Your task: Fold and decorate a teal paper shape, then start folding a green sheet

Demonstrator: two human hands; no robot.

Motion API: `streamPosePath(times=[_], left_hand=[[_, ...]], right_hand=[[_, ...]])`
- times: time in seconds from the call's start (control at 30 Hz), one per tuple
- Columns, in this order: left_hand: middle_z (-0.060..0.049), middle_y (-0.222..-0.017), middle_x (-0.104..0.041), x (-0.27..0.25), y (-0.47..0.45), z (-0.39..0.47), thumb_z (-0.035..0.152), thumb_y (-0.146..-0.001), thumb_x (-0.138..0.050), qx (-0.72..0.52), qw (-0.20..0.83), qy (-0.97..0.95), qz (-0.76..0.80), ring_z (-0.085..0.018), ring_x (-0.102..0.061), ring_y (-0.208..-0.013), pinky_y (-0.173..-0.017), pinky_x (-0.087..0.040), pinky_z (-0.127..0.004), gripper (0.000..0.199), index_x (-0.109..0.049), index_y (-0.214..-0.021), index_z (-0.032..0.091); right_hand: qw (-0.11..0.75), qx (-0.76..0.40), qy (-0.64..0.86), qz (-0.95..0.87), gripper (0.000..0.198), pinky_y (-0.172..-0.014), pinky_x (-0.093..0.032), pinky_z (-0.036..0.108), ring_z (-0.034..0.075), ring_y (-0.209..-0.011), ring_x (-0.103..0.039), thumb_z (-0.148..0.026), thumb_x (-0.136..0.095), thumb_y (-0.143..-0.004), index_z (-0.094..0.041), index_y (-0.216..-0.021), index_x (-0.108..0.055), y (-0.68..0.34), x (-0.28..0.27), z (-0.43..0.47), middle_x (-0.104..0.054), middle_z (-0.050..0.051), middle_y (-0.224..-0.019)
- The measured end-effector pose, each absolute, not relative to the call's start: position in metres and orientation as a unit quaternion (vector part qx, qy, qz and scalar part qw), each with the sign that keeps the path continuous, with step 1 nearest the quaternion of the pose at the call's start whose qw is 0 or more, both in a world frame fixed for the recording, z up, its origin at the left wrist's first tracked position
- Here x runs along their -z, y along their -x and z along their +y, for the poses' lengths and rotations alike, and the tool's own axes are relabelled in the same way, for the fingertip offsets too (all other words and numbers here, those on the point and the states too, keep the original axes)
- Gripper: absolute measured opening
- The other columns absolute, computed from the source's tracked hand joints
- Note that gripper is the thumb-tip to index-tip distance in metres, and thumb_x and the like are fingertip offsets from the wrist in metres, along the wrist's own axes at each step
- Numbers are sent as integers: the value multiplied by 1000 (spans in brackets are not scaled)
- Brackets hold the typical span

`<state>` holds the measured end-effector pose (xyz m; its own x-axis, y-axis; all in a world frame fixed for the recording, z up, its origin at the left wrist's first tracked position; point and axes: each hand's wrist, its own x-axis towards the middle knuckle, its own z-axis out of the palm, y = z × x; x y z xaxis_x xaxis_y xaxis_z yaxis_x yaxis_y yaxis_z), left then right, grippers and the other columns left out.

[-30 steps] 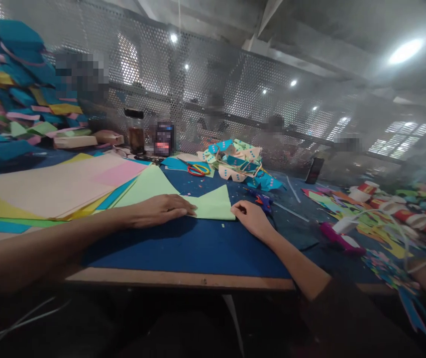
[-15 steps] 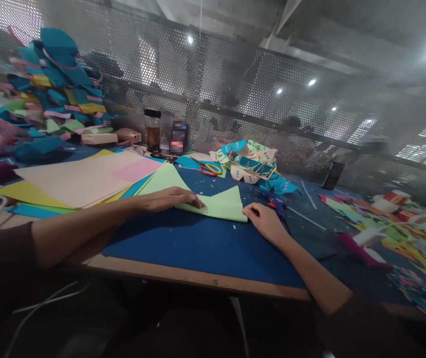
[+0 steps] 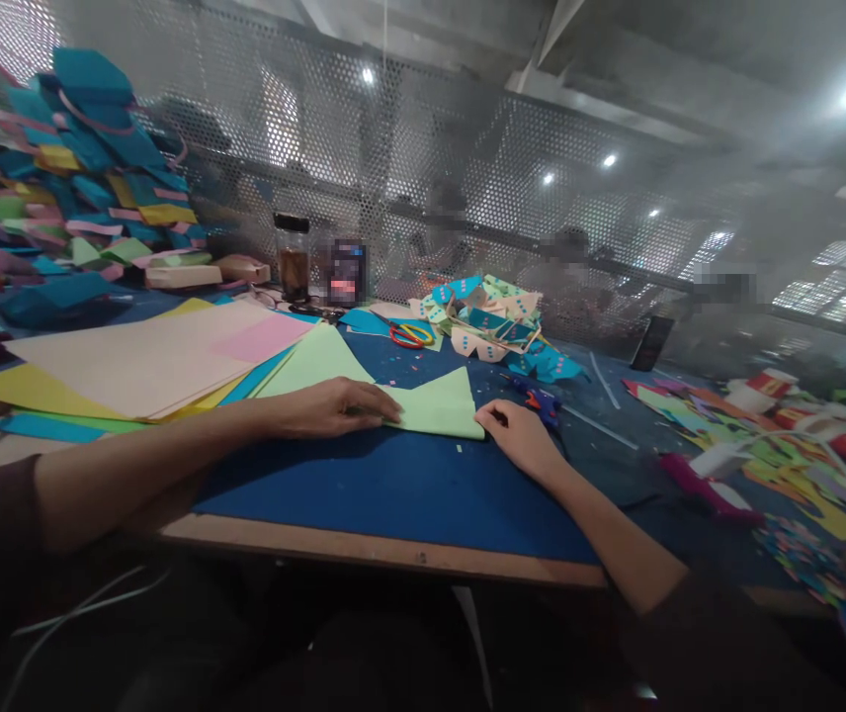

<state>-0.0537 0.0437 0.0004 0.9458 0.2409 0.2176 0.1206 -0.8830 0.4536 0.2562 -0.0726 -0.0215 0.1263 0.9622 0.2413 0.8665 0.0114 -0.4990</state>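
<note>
A light green sheet of paper [image 3: 438, 400] lies folded on the blue table mat, with a pointed flap standing out at its right side. My left hand [image 3: 338, 405] rests flat across the left part of its near folded edge, fingers stretched to the right. At the sheet's right corner, my right hand [image 3: 516, 435] pinches the paper between thumb and curled fingers. The part of the fold beneath my left hand is hidden.
Stacked coloured sheets [image 3: 126, 356] lie at left. Behind are scissors [image 3: 412, 336], a pile of dotted paper cut-outs [image 3: 497, 321] and a lidded jar [image 3: 293, 259]. A blue glue gun [image 3: 538, 396] sits beyond my right hand; paper scraps [image 3: 801, 485] spread at far right.
The whole view has shifted slightly. My left hand has slid a little toward me over the folded edge and covers more of it. My right hand keeps its place at the corner.
</note>
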Motion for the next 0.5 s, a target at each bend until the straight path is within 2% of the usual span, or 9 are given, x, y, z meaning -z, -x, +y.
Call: streamPosePath(times=[0.3, 0.5], left_hand=[[-5, -136, -66, 2, 55, 38, 29, -102, -54, -148, 91, -982, 69, -22, -62, -123, -107, -46, -36, 31, -68, -130, 31], [-7, -138, -64, 0, 53, 27, 28, -102, -53, -142, -11, -988, 54, -23, -58, -128, -117, -34, -44, 33, -64, -133, 29]], right_hand=[[279, -84, 695, -657, 22, -76, -44, 32, 22, -84, -66, -32, -53, -91, -21, -86, -71, -257, 22, -71, -74, 5, -92], [280, -86, 693, -659, 22, -76, -44, 31, 22, -85, -67, -32, -53, -92, -20, -87, -71, -256, 21, -73, -74, 5, -92]])
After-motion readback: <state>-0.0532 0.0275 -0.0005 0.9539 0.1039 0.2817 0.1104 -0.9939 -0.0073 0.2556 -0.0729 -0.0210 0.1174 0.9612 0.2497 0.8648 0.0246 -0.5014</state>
